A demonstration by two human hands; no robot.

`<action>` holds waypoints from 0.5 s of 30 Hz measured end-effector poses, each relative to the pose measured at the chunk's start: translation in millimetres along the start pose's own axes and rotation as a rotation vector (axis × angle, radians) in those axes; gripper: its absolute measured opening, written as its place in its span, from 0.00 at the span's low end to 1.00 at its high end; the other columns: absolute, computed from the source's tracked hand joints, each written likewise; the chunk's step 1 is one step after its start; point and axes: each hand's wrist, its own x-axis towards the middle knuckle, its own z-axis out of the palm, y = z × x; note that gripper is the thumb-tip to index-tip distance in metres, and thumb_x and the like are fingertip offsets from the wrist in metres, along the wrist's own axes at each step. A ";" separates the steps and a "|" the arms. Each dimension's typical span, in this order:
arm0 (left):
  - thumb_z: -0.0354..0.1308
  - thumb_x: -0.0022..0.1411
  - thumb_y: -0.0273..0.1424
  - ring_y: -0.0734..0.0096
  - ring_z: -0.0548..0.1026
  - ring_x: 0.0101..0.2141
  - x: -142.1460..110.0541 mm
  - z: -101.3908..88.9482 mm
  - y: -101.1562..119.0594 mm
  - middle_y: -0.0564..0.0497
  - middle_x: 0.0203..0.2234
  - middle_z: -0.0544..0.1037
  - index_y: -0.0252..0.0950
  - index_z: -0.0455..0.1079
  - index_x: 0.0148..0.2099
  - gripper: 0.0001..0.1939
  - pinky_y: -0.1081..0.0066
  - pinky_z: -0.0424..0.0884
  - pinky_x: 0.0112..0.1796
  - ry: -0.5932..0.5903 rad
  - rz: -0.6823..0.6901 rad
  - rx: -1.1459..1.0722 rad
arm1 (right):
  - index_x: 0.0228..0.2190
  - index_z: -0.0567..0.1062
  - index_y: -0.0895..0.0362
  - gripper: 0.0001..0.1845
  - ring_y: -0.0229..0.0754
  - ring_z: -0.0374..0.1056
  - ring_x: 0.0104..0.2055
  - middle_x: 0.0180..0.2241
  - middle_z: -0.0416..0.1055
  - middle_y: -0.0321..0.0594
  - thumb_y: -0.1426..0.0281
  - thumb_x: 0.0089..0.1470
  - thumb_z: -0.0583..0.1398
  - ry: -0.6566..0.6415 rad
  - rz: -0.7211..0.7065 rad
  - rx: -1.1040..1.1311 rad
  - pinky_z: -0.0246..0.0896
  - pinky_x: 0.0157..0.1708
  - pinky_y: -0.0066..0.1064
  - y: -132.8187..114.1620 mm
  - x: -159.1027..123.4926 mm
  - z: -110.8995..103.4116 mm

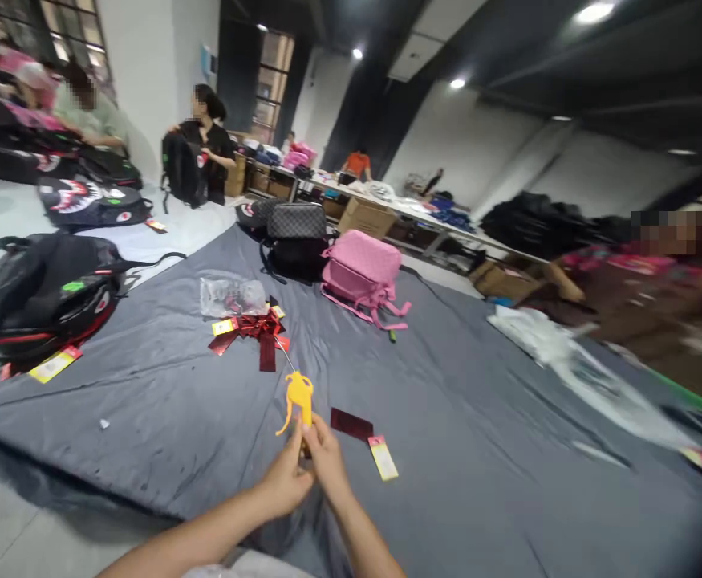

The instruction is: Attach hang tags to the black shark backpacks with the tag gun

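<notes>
Both my left hand (289, 474) and my right hand (325, 449) are closed around the lower end of a yellow air blow gun (300, 392). Its thin metal nozzle (286, 353) points away from me, toward a pile of shiny red strips (257, 323) with yellow and white tags. A clear plastic bag (230, 297) lies just behind that pile. To the right of my hands, a dark red strip (351, 424) rests on the grey cloth, beside a loose tag (383, 457). My fingers partly hide the handle.
A pink backpack (363, 269) and a checkered bag (296, 221) stand at the table's far end. On the left is a black backpack (43, 293) with a tag. Crumpled plastic (543, 345) lies at right, near a person in brown (657, 321). Other people handle bags further back.
</notes>
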 end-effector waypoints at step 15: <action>0.54 0.59 0.40 0.58 0.78 0.37 132.5 -30.2 -84.3 0.42 0.37 0.81 0.29 0.71 0.57 0.28 0.61 0.73 0.44 0.036 -0.133 0.527 | 0.57 0.66 0.77 0.31 0.59 0.59 0.64 0.56 0.63 0.79 0.64 0.68 0.42 1.671 0.021 -1.173 0.53 0.49 0.49 -377.7 -124.2 -375.9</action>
